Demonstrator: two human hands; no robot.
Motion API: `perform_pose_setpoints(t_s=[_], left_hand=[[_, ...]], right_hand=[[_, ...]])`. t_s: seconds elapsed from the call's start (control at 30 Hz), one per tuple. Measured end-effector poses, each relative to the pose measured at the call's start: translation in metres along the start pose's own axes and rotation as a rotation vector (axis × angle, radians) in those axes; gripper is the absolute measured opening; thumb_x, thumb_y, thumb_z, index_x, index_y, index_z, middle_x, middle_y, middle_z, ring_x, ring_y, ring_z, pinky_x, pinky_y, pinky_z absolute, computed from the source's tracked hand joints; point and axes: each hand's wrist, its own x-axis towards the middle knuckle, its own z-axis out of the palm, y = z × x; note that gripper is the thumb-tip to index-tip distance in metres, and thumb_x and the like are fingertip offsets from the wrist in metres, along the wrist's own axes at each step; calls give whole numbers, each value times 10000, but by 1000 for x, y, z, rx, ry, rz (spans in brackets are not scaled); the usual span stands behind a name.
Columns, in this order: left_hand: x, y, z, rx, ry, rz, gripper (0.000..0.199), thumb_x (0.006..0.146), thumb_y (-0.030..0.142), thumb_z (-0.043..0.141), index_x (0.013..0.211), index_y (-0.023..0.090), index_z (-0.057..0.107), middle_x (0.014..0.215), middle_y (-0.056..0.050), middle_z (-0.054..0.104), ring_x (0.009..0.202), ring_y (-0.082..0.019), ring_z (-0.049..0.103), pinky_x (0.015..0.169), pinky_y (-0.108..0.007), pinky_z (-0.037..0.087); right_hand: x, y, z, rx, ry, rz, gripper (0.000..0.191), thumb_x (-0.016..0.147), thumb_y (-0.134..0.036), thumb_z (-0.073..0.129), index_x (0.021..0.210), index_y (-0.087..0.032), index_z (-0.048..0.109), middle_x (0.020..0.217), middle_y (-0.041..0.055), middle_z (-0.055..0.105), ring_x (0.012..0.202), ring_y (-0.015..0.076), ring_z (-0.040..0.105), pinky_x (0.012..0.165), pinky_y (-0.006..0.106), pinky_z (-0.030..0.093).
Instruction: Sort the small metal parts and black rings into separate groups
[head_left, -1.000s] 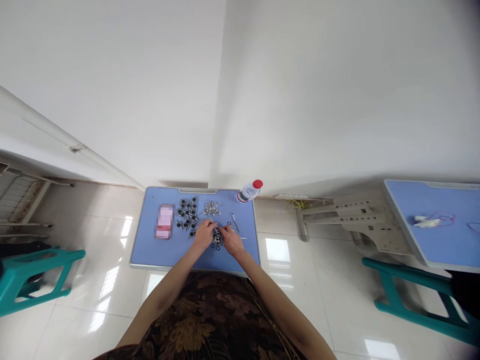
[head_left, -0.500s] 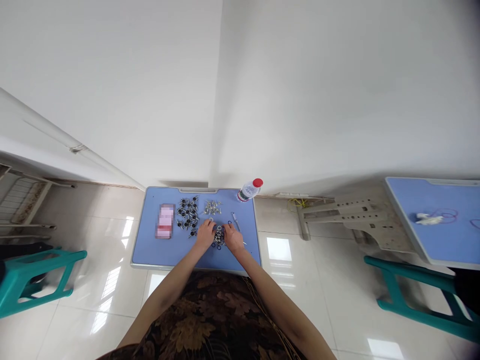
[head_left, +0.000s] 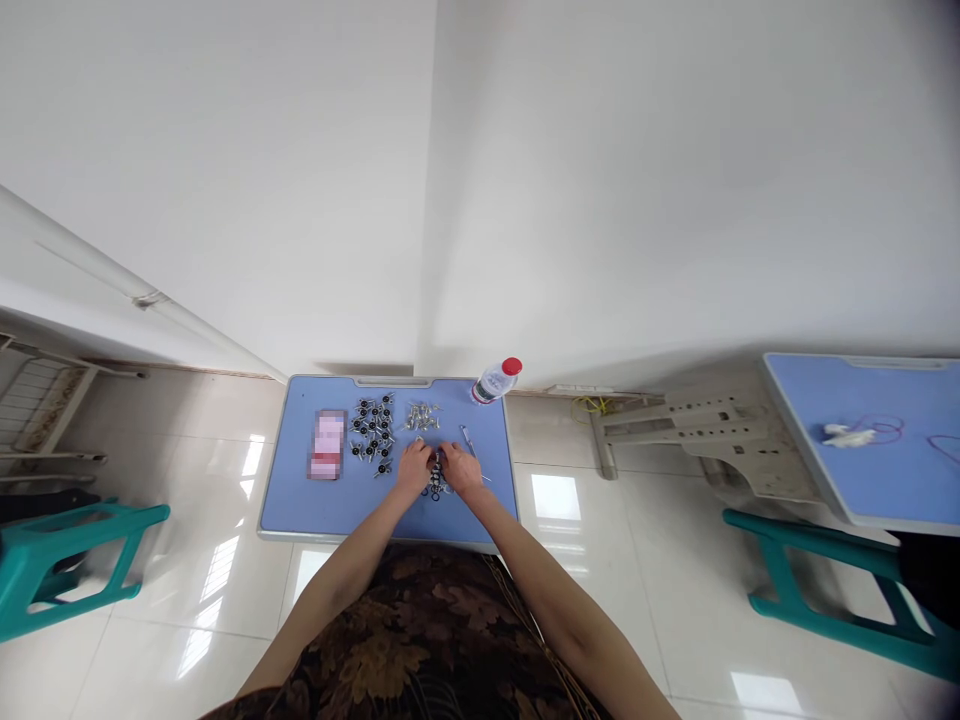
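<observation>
Over the blue table (head_left: pixel 330 512), my left hand (head_left: pixel 415 467) and my right hand (head_left: pixel 460 467) meet almost fingertip to fingertip. The fingers of both are curled inward and closed around something small and dark that I cannot make out. Just below them lies a pile of small black and silver rings (head_left: pixel 436 489), partly covered by the hands. Left of my left hand, several black-headed metal pieces with thin prongs (head_left: pixel 373 425) are spread out. Beyond the fingertips sits a heap of small pale metal parts (head_left: pixel 422 416).
A clear bottle with a red cap (head_left: pixel 496 381) leans toward the table's far right corner. A pen (head_left: pixel 468 440) lies right of my right hand. At the left is a blurred pink phone-like rectangle (head_left: pixel 326 445). Green stools (head_left: pixel 142 535) flank the table, and a second blue table (head_left: pixel 900 430) stands right.
My right hand has moved left and slightly up, toward my left hand, and the fingertips now come together. More of the black-headed pieces shows beside my left hand.
</observation>
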Motion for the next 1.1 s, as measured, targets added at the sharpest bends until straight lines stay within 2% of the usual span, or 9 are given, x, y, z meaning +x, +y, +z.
perform_pose_setpoints(t_s=[0.2, 0.37, 0.53, 0.67, 0.77, 0.87, 0.93, 1.03, 1.1], left_hand=[[-17, -11, -1, 25, 51, 49, 117, 920, 120, 604, 892, 192, 691, 1052, -79, 667, 1051, -235, 625, 964, -391, 469], [-28, -17, 4, 53, 41, 95, 160, 923, 114, 583, 933, 201, 717, 1060, -75, 666, 1053, -234, 618, 983, -398, 466], [-29, -18, 7, 30, 30, 117, 202, 915, 88, 571, 987, 189, 731, 1070, -95, 660, 1051, -237, 617, 974, -392, 487], [-30, -23, 3, -51, 100, 49, 266, 910, 40, 531, 1034, 176, 724, 1088, -96, 659, 1070, -218, 620, 1003, -366, 492], [-34, -30, -3, -126, 176, -51, 313, 905, 21, 511, 1072, 193, 713, 1131, -83, 656, 1083, -203, 626, 1015, -348, 494], [-38, -36, -8, -160, 206, -118, 304, 914, 41, 517, 1086, 206, 706, 1154, -77, 651, 1081, -199, 635, 1007, -344, 499], [-41, -37, -11, -167, 195, -132, 288, 914, 47, 528, 1080, 206, 701, 1159, -79, 649, 1080, -197, 639, 996, -337, 501], [-44, -37, -13, -147, 150, -141, 263, 907, 44, 546, 1060, 200, 693, 1165, -82, 649, 1077, -194, 638, 972, -321, 499], [-45, -35, -15, -116, 119, -144, 244, 915, 60, 554, 1067, 199, 685, 1180, -82, 647, 1085, -195, 634, 964, -317, 494]], right_hand=[[-13, 6, 3, -34, -22, -130, 463, 1024, -169, 366, 1369, -317, 637, 1228, 110, 648, 942, 216, 663, 849, 356, 513], [-18, 6, 10, -96, -39, -178, 558, 1010, -128, 369, 1498, -355, 515, 1248, 112, 633, 856, 200, 654, 863, 412, 522], [-4, -6, -4, -144, -51, -153, 658, 977, -75, 371, 1579, -341, 379, 1287, 150, 617, 912, 214, 682, 858, 400, 520], [4, -11, -20, -132, -48, -136, 661, 957, -60, 383, 1579, -285, 373, 1310, 156, 610, 965, 237, 696, 838, 365, 524], [-2, -4, -24, -109, -9, -97, 624, 953, -58, 357, 1551, -227, 414, 1311, 160, 607, 978, 240, 690, 792, 324, 526], [-15, 4, -18, -90, 5, -86, 584, 975, -91, 337, 1533, -224, 448, 1295, 161, 613, 967, 237, 682, 766, 310, 524], [-25, 4, -11, -98, -24, -127, 612, 977, -91, 338, 1559, -263, 419, 1274, 149, 624, 926, 226, 684, 762, 310, 525], [-35, -7, -1, -141, -105, -247, 684, 960, -71, 374, 1590, -337, 364, 1273, 126, 633, 897, 221, 691, 769, 319, 527], [-38, -16, 5, -159, -132, -287, 694, 954, -68, 401, 1591, -341, 357, 1279, 125, 635, 922, 232, 695, 773, 322, 528]])
